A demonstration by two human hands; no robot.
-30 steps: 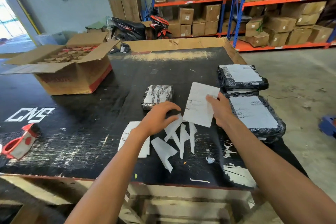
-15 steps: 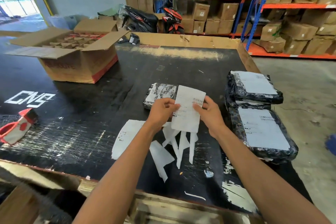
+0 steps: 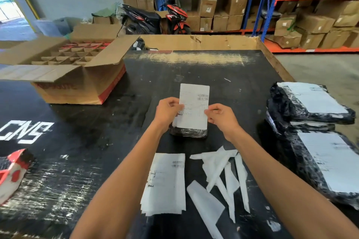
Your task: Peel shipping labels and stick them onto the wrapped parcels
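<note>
Hands, left [image 3: 168, 110] and right [image 3: 221, 116], grip label [image 3: 194, 110] edges above parcel [image 3: 187, 132].

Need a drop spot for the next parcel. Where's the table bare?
Bare: the stretch between the open carton and the labelled parcel stack, beyond the held label; also the patch between the CNS lettering and the left forearm. Crowded: near edge, with the label sheets and backing strips.
</note>
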